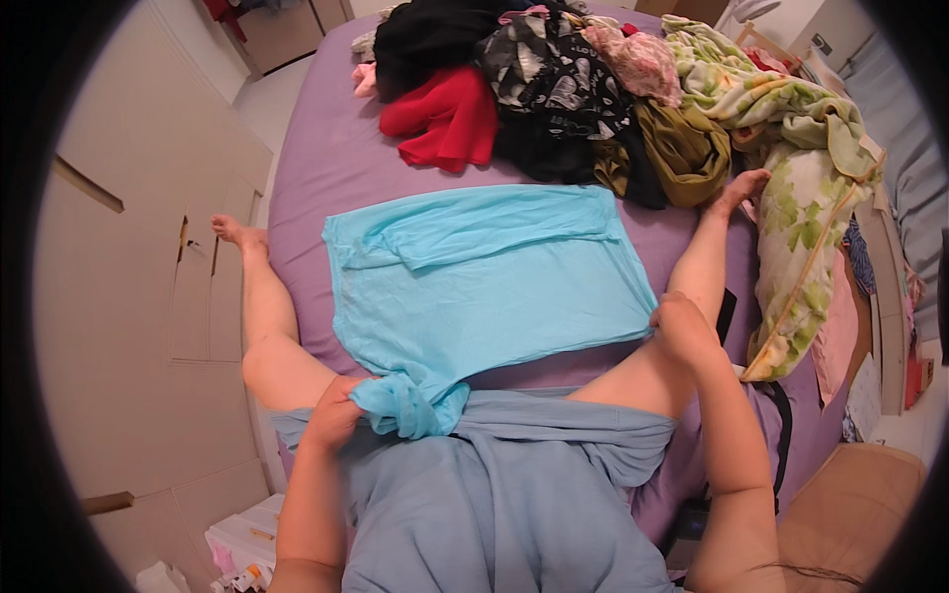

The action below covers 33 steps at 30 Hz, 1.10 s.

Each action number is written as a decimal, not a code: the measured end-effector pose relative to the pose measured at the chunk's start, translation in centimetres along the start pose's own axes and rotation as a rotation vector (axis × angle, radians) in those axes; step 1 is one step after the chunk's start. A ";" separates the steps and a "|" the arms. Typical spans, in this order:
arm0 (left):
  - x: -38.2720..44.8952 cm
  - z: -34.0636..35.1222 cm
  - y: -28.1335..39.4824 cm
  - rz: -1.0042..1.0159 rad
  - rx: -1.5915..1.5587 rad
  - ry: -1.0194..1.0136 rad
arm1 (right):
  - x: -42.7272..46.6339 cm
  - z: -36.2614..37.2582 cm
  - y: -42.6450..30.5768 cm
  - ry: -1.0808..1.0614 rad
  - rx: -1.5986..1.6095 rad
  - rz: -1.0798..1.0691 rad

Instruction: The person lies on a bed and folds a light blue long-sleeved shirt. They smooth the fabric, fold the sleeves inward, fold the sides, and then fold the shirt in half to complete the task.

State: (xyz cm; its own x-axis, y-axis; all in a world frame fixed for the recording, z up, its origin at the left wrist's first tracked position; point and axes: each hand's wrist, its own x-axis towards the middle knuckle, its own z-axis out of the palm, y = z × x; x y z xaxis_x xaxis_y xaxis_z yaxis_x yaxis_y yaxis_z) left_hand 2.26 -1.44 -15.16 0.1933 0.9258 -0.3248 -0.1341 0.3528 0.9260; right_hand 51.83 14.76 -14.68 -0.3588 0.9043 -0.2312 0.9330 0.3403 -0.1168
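Note:
A light turquoise cloth garment (482,296) lies spread on the purple bed sheet between my legs, its far part folded over in a wrinkled layer. My left hand (337,415) is closed on a bunched end of the garment, which rests against my blue-grey clothing at my lap. My right hand (683,330) pinches the garment's near right corner above my right thigh. The fingertips of both hands are partly hidden by the cloth and by the fingers.
Beyond the garment is a heap of clothes: a red piece (445,122), a black printed piece (574,89) and an olive piece (682,148). A green-and-white floral blanket (801,215) lies along the right. Pale cabinets (141,282) stand left of the bed (304,163).

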 end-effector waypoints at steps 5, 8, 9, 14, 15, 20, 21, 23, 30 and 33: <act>0.5 0.3 0.5 -0.080 0.087 -0.082 | 1.6 3.3 0.1 -0.081 -0.200 -0.025; 0.9 0.3 0.3 -0.123 0.085 -0.103 | 2.7 4.1 0.7 -0.163 -0.204 -0.015; 1.0 0.1 0.1 -0.135 0.086 -0.116 | 3.0 4.2 0.8 -0.207 -0.212 0.000; 3.0 -2.2 0.0 -0.144 0.149 -0.120 | 4.0 2.5 2.1 -0.213 -0.044 0.040; 3.8 -2.8 0.1 -0.128 0.180 -0.123 | 4.4 2.1 2.5 -0.198 0.028 0.035; 9.2 -6.8 2.7 -0.050 0.155 0.054 | 7.6 1.2 4.8 -0.061 0.512 0.066; 10.6 -7.5 3.3 0.022 0.172 0.049 | 8.5 1.5 5.2 -0.047 0.663 0.108; 13.3 -8.8 4.2 0.041 0.065 0.137 | 10.7 2.0 6.2 -0.107 0.904 0.213; 19.5 -10.9 4.5 0.001 0.030 0.198 | 15.9 5.6 4.7 -0.010 1.212 0.458; 19.6 -10.9 3.6 0.022 0.080 0.121 | 16.6 6.4 3.5 0.009 1.188 0.518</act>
State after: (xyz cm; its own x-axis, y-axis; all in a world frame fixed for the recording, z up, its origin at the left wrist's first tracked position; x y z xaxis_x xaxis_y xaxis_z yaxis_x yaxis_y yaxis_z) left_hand -5.02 19.51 -20.26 0.0723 0.9445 -0.3206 -0.0580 0.3248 0.9440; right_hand 49.03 29.30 -25.08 0.0392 0.8645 -0.5010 0.3655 -0.4791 -0.7981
